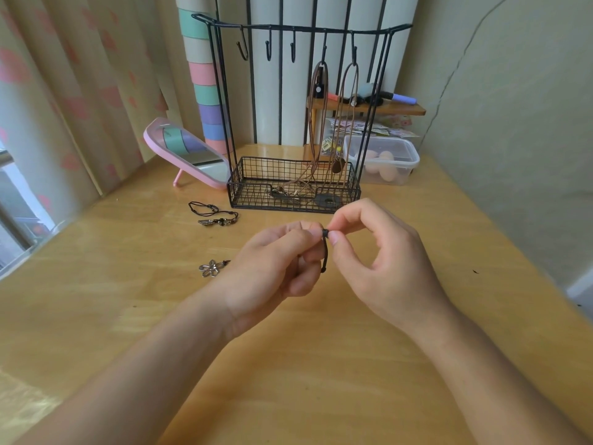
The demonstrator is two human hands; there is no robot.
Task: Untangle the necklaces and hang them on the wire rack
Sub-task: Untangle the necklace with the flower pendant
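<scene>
Closest to us are our two forearms, coming in over the wooden worktop (pixel 321 364) in front of the wire rack (pixel 295 27). Both hands are busy on one black cord (pixel 325 252). The left hand (pixel 276 261) has it pinched between thumb and curled fingers. The right hand (pixel 378 261) nips the little knot at the top of the cord with thumb and forefinger tips, its other fingers loosely curled. The cord is held up in the air just in front of the rack's basket.

A flower pendant (pixel 210 268) lies on the worktop to the front-left of the rack. Its cord runs off toward our left hand, so we reckon it's the same necklace. Another black necklace (pixel 213 215) sits in a loose heap just left of the basket's front corner. Two brown necklaces (pixel 322 107) already hang from the rack's right-hand hooks, with their ends pooled in the basket. The three hooks to the left of them are free.

What could go wrong: if we tug the two ends apart, that knot probably just cinches tighter. If we lift too fast, the pendant may drag across the worktop and snag the other necklace. Hanging this one next to the brown ones could also tangle it with them.

As for writing, we can't read any. There are papers behind the rack, next to a plastic box (pixel 398 155), but they're too small to make out.
</scene>
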